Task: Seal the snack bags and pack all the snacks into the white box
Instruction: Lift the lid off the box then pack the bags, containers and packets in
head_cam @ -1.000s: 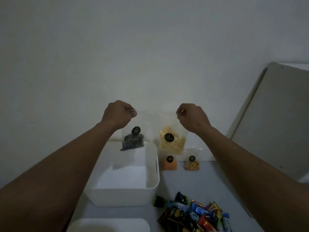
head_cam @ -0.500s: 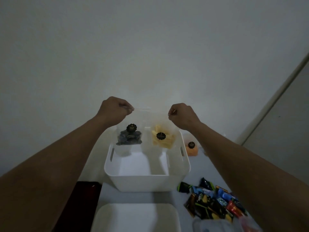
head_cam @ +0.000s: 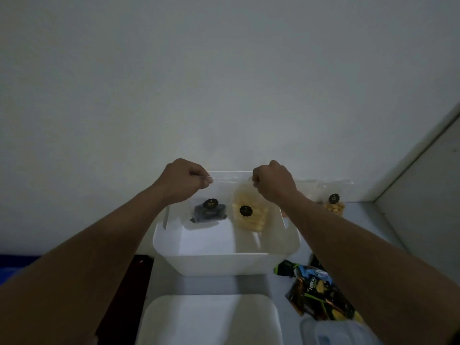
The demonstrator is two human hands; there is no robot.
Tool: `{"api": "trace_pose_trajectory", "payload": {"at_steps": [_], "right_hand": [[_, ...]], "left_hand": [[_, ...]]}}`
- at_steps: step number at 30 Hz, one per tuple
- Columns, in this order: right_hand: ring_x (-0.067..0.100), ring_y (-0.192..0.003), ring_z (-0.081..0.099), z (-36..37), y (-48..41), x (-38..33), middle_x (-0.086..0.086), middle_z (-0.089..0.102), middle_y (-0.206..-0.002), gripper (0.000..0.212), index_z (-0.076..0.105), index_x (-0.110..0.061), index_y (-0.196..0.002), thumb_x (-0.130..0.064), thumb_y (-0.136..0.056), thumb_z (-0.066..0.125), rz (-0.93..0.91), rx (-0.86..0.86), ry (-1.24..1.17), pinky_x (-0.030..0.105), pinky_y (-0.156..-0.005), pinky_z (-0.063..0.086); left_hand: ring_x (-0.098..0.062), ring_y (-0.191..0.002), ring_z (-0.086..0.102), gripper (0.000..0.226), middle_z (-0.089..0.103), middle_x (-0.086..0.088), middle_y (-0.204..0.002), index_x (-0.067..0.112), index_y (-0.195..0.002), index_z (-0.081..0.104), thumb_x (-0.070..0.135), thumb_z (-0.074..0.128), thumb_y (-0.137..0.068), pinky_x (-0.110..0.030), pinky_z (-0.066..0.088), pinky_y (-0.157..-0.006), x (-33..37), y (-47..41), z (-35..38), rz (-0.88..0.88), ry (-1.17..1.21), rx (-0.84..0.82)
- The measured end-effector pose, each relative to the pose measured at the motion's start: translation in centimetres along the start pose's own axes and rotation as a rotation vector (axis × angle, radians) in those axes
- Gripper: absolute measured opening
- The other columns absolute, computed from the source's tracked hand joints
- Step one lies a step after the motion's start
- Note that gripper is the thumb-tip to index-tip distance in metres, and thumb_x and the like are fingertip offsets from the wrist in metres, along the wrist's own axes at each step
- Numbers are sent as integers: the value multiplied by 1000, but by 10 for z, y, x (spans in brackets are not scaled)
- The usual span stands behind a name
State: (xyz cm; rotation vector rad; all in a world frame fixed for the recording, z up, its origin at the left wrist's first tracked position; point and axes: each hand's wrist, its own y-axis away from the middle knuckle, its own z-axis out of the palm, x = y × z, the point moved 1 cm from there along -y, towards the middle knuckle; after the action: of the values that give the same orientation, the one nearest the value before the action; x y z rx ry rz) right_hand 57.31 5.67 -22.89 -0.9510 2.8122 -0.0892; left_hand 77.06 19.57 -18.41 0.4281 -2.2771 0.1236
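My left hand [head_cam: 183,180] is closed on the top edge of a clear bag of dark snacks [head_cam: 209,212]. My right hand [head_cam: 273,181] pinches the top of a clear bag of yellow chips [head_cam: 249,215]. Both bags carry a round black sticker and hang side by side, their lower ends inside the open white box [head_cam: 224,260]. Behind the box at the right stands another clear bag with pale yellow pieces [head_cam: 333,205]. A pile of wrapped snack packets [head_cam: 316,292] lies right of the box, partly under my right forearm.
A white lid [head_cam: 211,319] lies in front of the box. A clear plastic container [head_cam: 333,332] sits at the bottom right. A dark red object [head_cam: 129,282] lies left of the table. The wall stands close behind the box, and a panel leans at the far right.
Both hands have carried the two bags from above the table's back to over the box and lowered them into it. The view has shifted, so the box sits centred.
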Motion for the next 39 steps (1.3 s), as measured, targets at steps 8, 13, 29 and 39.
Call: {"api": "trace_pose_trajectory", "payload": {"at_steps": [8,13,29,39], "right_hand": [[29,-98,61,-5,-3,19,12,67,-103,26,67,-14,-115,-30,-96,60,-28,52,0,38,-79,53],[31,-124,47,-6,22,42,12,56,-135,38,52,-11,-137,-22,-101,48,52,154,-157,43,-98,45],[38,-121,53,18,64,67,21,58,-132,54,15,-18,-158,-14,-106,31,177,-213,-491,36,-94,43],[34,-124,52,20,67,52,21,59,-131,65,-1,-16,-158,-45,-106,25,197,-264,-543,38,-97,40]], "left_hand": [[-3,-89,66,9,76,7,-92,22,-88,79,17,75,-83,-17,46,-66,2,-12,32,-3,14,-98],[-10,-91,66,10,75,5,-92,21,-91,80,18,75,-83,-25,53,-74,10,-20,65,18,3,-138],[-20,-94,66,13,70,-4,-102,17,-98,74,16,72,-85,-26,49,-80,9,-45,141,15,-166,144],[-26,-98,61,31,60,-5,-115,19,-112,61,37,68,-88,-36,52,-77,11,-41,139,41,-389,270]]}}
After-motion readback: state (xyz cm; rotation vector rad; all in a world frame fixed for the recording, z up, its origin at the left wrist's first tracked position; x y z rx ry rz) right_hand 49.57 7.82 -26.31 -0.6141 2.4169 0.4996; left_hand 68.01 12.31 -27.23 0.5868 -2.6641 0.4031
